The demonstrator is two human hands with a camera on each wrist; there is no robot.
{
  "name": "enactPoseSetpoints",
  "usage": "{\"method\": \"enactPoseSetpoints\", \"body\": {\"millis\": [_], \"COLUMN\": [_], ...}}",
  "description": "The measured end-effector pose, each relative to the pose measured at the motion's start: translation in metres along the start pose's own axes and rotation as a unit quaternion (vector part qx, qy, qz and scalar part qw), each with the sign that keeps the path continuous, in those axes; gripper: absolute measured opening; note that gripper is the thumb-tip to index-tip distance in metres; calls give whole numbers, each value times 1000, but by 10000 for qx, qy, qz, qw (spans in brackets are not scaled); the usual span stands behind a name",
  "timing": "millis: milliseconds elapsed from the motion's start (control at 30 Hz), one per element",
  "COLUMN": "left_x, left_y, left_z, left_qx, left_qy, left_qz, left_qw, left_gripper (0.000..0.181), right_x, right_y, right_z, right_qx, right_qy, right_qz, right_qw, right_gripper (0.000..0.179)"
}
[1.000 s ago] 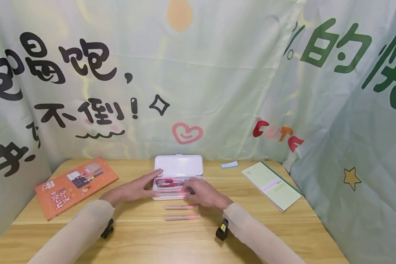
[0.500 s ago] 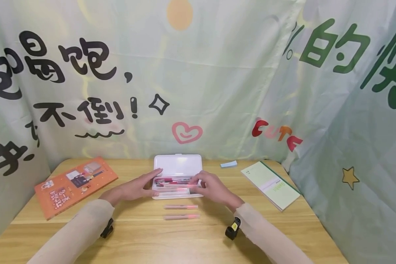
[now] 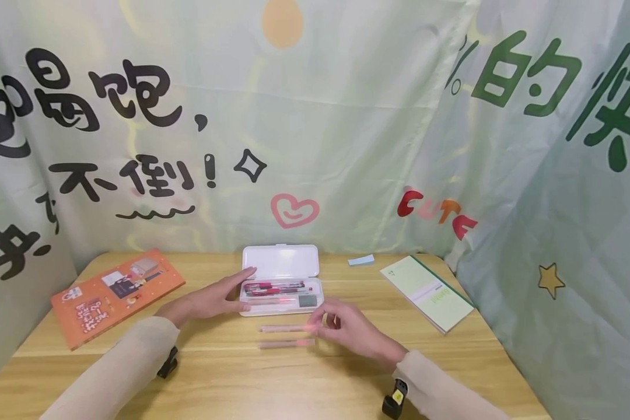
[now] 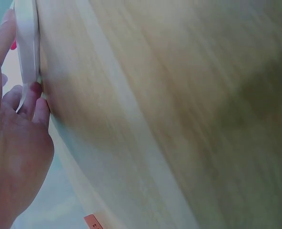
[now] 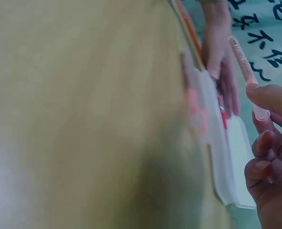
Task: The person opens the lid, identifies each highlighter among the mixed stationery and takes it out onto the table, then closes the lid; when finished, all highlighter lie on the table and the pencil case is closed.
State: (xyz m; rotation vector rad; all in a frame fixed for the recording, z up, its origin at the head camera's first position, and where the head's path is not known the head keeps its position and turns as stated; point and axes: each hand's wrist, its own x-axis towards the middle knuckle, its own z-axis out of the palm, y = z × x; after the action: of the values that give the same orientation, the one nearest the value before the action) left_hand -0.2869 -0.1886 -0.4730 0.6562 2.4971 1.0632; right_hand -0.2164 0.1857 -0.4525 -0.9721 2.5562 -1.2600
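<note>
A white pencil case (image 3: pixel 280 312) lies open on the table, its lid (image 3: pixel 280 261) tipped back. Inside are red-and-clear pens (image 3: pixel 275 289), a pink-tipped item and a dark green block (image 3: pixel 308 300). My left hand (image 3: pixel 210 300) rests at the case's left end, straight fingers by the hinge and thumb on the front edge. Just in front of the case, my right hand (image 3: pixel 346 326) pinches a pale pink pen (image 5: pixel 243 62) between thumb and fingertips. Another pale pink pen (image 3: pixel 286 344) lies on the table; blurred pens (image 5: pixel 192 98) show beside the case in the right wrist view.
An orange illustrated book (image 3: pixel 118 297) lies at the left. To the right are a pale green notebook (image 3: pixel 426 293) and a small light-blue strip (image 3: pixel 361 260). Printed fabric (image 3: pixel 346 146) hangs close behind the wooden table (image 3: pixel 215 379) and along both sides.
My right hand has lifted a pale pink pen out of the case and moved it toward me, over the pens in front. My left hand has stayed at the case.
</note>
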Motion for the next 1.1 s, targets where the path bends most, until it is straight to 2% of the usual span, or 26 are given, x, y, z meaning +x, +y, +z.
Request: {"method": "enactPoseSetpoints", "body": {"millis": [167, 400, 633, 767, 1000, 1100], "left_x": [-1, 1, 1, 0, -1, 0], "left_y": [-3, -6, -4, -2, -3, -4], "left_z": [-1, -3, -4, -3, -2, -1], "left_qx": [30, 83, 99, 77, 50, 58], "left_qy": [26, 24, 14, 11, -18, -14], "left_qz": [42, 142, 141, 154, 165, 181], "left_qw": [10000, 9999, 9999, 9999, 9999, 9998], "left_gripper": [98, 98, 98, 98, 98, 98], "right_x": [-13, -22, -26, -28, -30, -30], "right_y": [0, 2, 6, 7, 4, 3], "right_z": [11, 23, 31, 34, 37, 37], "right_qx": [183, 26, -65, -225, -883, -909], "right_qy": [-266, -391, -387, -412, -421, -403], "right_qz": [218, -3, 45, -20, -115, -124], "right_qw": [9992, 9992, 9992, 9989, 9951, 9950], "right_gripper": [8, 11, 10, 11, 8, 8]}}
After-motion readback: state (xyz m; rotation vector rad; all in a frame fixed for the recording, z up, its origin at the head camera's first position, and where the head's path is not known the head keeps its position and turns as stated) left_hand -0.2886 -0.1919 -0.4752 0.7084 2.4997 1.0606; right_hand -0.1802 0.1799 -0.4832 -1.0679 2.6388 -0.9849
